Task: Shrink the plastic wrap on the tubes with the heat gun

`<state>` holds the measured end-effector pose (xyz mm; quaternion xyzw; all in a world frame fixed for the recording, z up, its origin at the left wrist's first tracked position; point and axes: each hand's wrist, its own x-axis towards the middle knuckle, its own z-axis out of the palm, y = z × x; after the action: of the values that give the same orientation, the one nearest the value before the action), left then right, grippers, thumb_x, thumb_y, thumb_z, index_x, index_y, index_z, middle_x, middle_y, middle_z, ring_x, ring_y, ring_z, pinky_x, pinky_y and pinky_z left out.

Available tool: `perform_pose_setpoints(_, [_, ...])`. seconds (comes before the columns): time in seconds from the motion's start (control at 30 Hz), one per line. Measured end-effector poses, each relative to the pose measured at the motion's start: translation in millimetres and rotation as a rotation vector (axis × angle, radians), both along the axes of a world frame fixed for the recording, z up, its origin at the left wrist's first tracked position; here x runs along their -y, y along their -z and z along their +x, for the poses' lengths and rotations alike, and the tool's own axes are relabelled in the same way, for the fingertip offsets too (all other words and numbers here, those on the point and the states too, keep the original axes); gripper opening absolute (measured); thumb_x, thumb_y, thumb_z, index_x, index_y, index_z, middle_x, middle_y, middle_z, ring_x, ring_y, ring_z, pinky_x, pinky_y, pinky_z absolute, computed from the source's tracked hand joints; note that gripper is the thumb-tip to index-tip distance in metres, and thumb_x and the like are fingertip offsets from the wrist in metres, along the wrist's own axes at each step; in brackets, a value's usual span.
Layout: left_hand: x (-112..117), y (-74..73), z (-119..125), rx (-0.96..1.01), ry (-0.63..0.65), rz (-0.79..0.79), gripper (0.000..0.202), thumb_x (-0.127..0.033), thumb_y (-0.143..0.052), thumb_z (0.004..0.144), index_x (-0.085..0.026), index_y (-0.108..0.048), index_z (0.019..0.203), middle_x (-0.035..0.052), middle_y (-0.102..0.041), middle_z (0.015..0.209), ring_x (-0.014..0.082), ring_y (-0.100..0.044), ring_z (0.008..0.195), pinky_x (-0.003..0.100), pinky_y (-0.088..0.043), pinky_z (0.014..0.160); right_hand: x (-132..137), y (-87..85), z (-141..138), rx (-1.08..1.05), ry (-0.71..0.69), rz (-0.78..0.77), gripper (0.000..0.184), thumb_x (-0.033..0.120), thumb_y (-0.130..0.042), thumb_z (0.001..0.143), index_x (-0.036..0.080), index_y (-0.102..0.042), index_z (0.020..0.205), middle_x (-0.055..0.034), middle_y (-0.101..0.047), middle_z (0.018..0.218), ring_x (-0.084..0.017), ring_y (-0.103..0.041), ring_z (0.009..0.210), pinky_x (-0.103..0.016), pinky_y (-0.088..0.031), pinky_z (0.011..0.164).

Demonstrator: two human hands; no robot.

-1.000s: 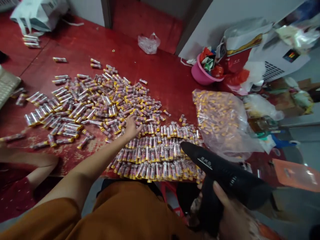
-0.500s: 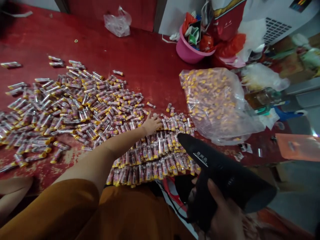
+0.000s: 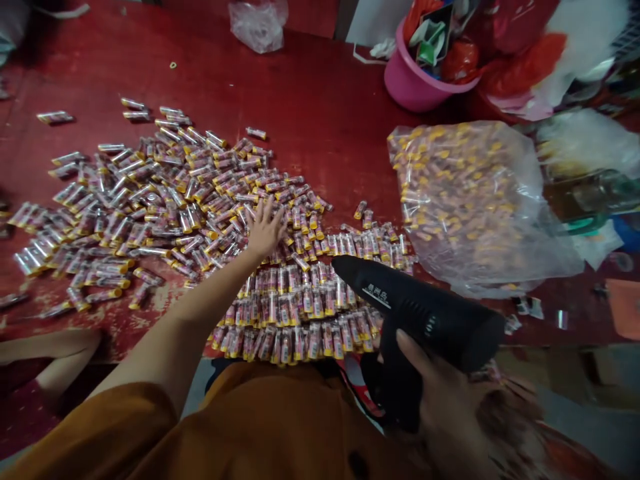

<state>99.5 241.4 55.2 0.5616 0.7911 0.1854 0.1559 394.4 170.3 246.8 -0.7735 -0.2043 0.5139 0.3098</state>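
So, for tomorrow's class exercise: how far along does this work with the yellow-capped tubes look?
Done: a clear plastic bag already bulges with tubes, and tidy rows of yellow-capped tubes lie side by side. In hand: the left hand spreads over tubes by the rows, the right hand grips a black pistol-grip tool. Remaining: a large loose heap of tubes lies scattered on the red surface.

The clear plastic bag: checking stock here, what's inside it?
The clear plastic bag holds many small tubes with yellow ends; the lower layers are hidden beneath the upper ones.
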Motion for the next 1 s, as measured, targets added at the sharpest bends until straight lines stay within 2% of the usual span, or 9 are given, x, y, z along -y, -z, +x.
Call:
perform_pose_setpoints(0.07, [23, 0.9, -21, 0.011, -0.173, 0.028, 0.045, -0.04, -0.05, 0.091, -0.029, -0.053, 0.135, 0.0078, -0.025, 0.159, 0.0298, -0.007, 0.15, 0.061, 0.004, 0.116, -2, -0.3, -3, 0.022, -0.083, 0.017, 0.064, 0.043, -0.089, 0.042, 0.02, -0.068, 0.098, -0.001, -0.07, 0.079, -0.028, -0.064, 0.1, -0.041, -0.051, 0.093])
perform_pose_setpoints(0.17, [59, 4.0, -53, -0.017, -0.441, 0.016, 0.049, -0.043, -0.049, 0.09, -0.027, -0.051, 0.137, 0.0096, -0.02, 0.161, 0.034, -0.003, 0.149, 0.066, 0.003, 0.114, -5, 0.7, -2, 0.096, -0.16, 0.018, 0.068, 0.047, -0.087, 0.046, 0.019, -0.068, 0.105, -0.0036, -0.072, 0.092, -0.026, -0.064, 0.101, -0.038, -0.051, 0.093])
perform_pose_setpoints(0.27, [84, 10.2, -75, -0.024, -0.573, -0.05, 0.053, -0.042, -0.048, 0.09, -0.022, -0.05, 0.139, 0.0141, -0.024, 0.159, 0.038, -0.007, 0.148, 0.07, -0.003, 0.112, -10, 1.5, -4, 0.103, -0.226, -0.019, 0.069, 0.047, -0.087, 0.046, 0.02, -0.068, 0.107, -0.004, -0.072, 0.097, -0.025, -0.065, 0.097, -0.035, -0.053, 0.086])
perform_pose_setpoints(0.4, [89, 17.6, -83, -0.003, -0.551, -0.063, 0.052, -0.036, -0.044, 0.091, -0.02, -0.049, 0.139, 0.0132, -0.033, 0.155, 0.0337, -0.014, 0.148, 0.065, -0.011, 0.114, -18, 1.1, -26, 0.021, -0.237, -0.039, 0.059, 0.043, -0.089, 0.043, 0.017, -0.07, 0.092, -0.0032, -0.07, 0.078, -0.02, -0.065, 0.071, -0.029, -0.054, 0.062])
perform_pose_setpoints(0.47, [84, 19.1, -83, 0.001, -0.566, -0.055, 0.051, -0.035, -0.043, 0.091, -0.02, -0.049, 0.139, 0.0116, -0.035, 0.154, 0.0323, -0.017, 0.147, 0.062, -0.013, 0.115, -22, 1.5, -42, 0.022, -0.21, 0.019, 0.055, 0.045, -0.088, 0.044, 0.016, -0.07, 0.088, -0.0033, -0.071, 0.078, -0.018, -0.062, 0.063, -0.028, -0.054, 0.057])
perform_pose_setpoints(0.57, [78, 19.4, -85, 0.009, -0.587, -0.048, 0.051, -0.036, -0.043, 0.09, -0.02, -0.051, 0.137, 0.0104, -0.037, 0.153, 0.0327, -0.018, 0.147, 0.06, -0.016, 0.115, -25, 0.9, -56, -0.018, -0.159, 0.127, 0.054, 0.043, -0.088, 0.045, 0.017, -0.071, 0.089, -0.0036, -0.072, 0.092, -0.018, -0.065, 0.073, -0.029, -0.057, 0.068])
perform_pose_setpoints(0.73, [77, 19.6, -86, -0.001, -0.583, -0.045, 0.05, -0.035, -0.043, 0.09, -0.019, -0.052, 0.136, 0.0109, -0.039, 0.152, 0.0331, -0.019, 0.146, 0.059, -0.017, 0.115, -26, -5.2, -54, 0.067, -0.227, -0.006, 0.061, 0.046, -0.089, 0.04, 0.014, -0.073, 0.088, -0.0066, -0.071, 0.077, -0.022, -0.064, 0.069, -0.034, -0.057, 0.065])
perform_pose_setpoints(0.9, [76, 20.3, -86, 0.006, -0.58, -0.061, 0.051, -0.037, -0.041, 0.091, -0.017, -0.05, 0.138, 0.0125, -0.042, 0.15, 0.0335, -0.016, 0.147, 0.06, -0.016, 0.115, -29, -5.1, -68, 0.024, -0.174, 0.283, 0.064, 0.04, -0.089, 0.043, 0.021, -0.071, 0.102, -0.0036, -0.071, 0.104, -0.024, -0.063, 0.103, -0.038, -0.05, 0.097])
perform_pose_setpoints(1.0, [75, 20.8, -85, 0.006, -0.582, -0.066, 0.053, -0.037, -0.04, 0.091, -0.015, -0.049, 0.138, 0.0134, -0.042, 0.15, 0.0342, -0.016, 0.147, 0.062, -0.016, 0.115, -31, -6.0, -71, -0.036, -0.249, 0.151, 0.057, 0.042, -0.089, 0.043, 0.017, -0.072, 0.091, -0.0073, -0.072, 0.091, -0.028, -0.067, 0.092, -0.044, -0.053, 0.091])
